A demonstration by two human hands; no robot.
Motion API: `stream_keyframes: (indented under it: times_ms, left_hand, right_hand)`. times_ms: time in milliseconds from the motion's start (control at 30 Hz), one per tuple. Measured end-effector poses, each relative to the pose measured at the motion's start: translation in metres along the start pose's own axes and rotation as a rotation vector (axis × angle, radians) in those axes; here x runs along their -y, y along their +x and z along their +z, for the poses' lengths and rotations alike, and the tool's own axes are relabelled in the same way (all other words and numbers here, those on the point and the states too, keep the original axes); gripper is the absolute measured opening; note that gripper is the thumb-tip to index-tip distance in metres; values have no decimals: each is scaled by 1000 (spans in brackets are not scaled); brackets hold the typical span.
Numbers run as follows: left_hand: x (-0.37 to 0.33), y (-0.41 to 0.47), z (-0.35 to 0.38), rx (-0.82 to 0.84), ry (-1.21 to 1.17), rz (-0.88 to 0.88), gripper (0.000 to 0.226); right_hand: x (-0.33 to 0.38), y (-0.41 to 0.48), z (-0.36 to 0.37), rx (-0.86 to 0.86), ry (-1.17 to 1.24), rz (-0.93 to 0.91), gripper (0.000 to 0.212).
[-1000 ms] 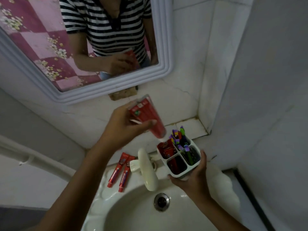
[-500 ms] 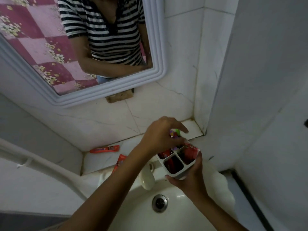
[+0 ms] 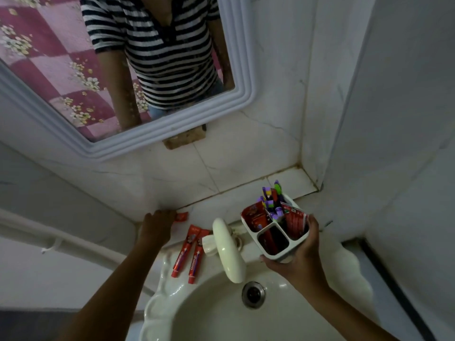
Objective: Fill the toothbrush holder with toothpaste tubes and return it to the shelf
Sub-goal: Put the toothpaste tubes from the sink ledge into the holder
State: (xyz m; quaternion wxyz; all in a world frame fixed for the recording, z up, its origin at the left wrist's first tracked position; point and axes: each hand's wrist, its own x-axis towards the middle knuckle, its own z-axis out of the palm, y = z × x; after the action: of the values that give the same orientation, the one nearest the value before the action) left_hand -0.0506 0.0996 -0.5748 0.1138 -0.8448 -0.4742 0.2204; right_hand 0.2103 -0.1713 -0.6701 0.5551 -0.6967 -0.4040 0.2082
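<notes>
Right hand [image 3: 299, 257] grips the white toothbrush holder [image 3: 275, 233] from below and its right side, held above the sink [image 3: 197, 313], just right of the cream tap [image 3: 229, 247]; it is off the shelf [image 3: 221, 193]. Holder has four compartments: the left one holds red toothpaste tubes packed together, the right one a red tube [image 3: 295, 220], the far one a bunch of toothbrushes [image 3: 270, 200] with purple and green handles, the near one something dark red, too dim to count. Brush count unclear, several at least. Left hand [image 3: 157, 226] is down on the shelf ledge, fingers over one red toothpaste tube [image 3: 181, 216] with only its end showing; can't tell if it's closed on it or just resting on it. Two more red tubes [image 3: 188, 252] lie side by side on the sink rim, touching, left of the tap. White lettering runs along both, not legible. One mirror [image 3: 236, 94] above, white frame.
</notes>
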Motion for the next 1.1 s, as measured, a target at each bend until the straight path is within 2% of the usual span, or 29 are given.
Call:
stream_keyframes:
  times_ms: [100, 200, 300, 400, 467, 533, 667, 733, 967, 1033, 1100]
  left_hand:
    - [14, 11, 10, -149, 83, 104, 37]
    - [14, 22, -12, -119, 9, 150, 32]
    - [-3, 13, -54, -237, -341, 109, 27]
    - [-20, -12, -113, -437, -876, 73, 24]
    - [-32, -36, -159, -520, -1147, 208, 27]
    - [-45, -56, -198, -477, -1275, 362, 30]
    - [-81, -75, -234, -250, -1207, 589, 29]
    - [-102, -75, -233, -212, -1085, 648, 28]
    - [-148, -61, -209, -284, -588, 607, 29]
    - [-150, -59, -204, -330, -541, 629, 34]
    - [-143, -58, -204, -356, -599, 619, 39]
  right_hand:
    - [6, 1, 10, -11, 25, -17, 151]
    - [12, 6, 20, -31, 46, -35, 149]
    - [10, 8, 22, -29, 45, -40, 148]
    - [6, 11, 18, -13, 48, -28, 146]
    - [5, 11, 19, 5, 53, -4, 146]
    - [5, 9, 22, 14, 45, 36, 147]
    - [2, 4, 23, 26, 32, 103, 152]
    - [2, 4, 21, 29, 11, 94, 153]
    - [12, 8, 21, 18, 5, 80, 153]
    - [11, 8, 19, 6, 24, 91, 151]
    - [13, 9, 15, -4, 35, 89, 150]
